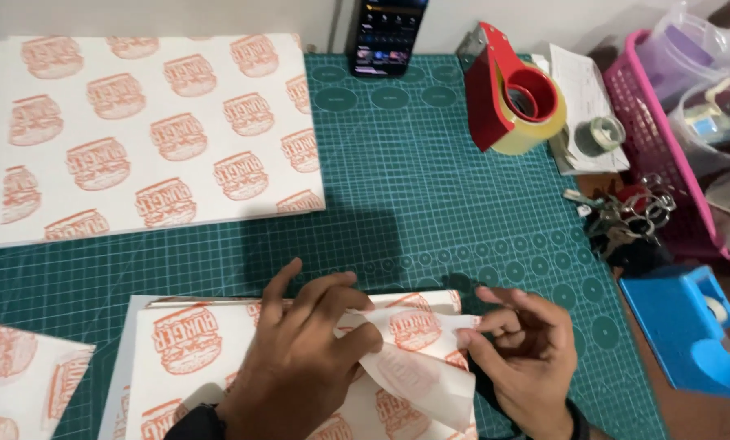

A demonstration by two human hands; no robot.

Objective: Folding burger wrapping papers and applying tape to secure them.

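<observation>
My left hand (299,358) rests palm-down on a stack of white wrapping paper printed with orange burger pictures (187,342), its fingertips pinching a folded-up sheet (418,379). My right hand (526,346) is just right of the stack, thumb and forefinger holding the same sheet's upper right edge. The sheet is partly lifted and folded over, its printed side showing through faintly.
A larger stack of the same printed paper (149,130) lies at the back left, more sheets (18,379) at the near left. On the green cutting mat (430,187): a phone (385,33), red tape dispenser (511,94), keys (626,216), blue tape dispenser (691,330), pink basket (658,138).
</observation>
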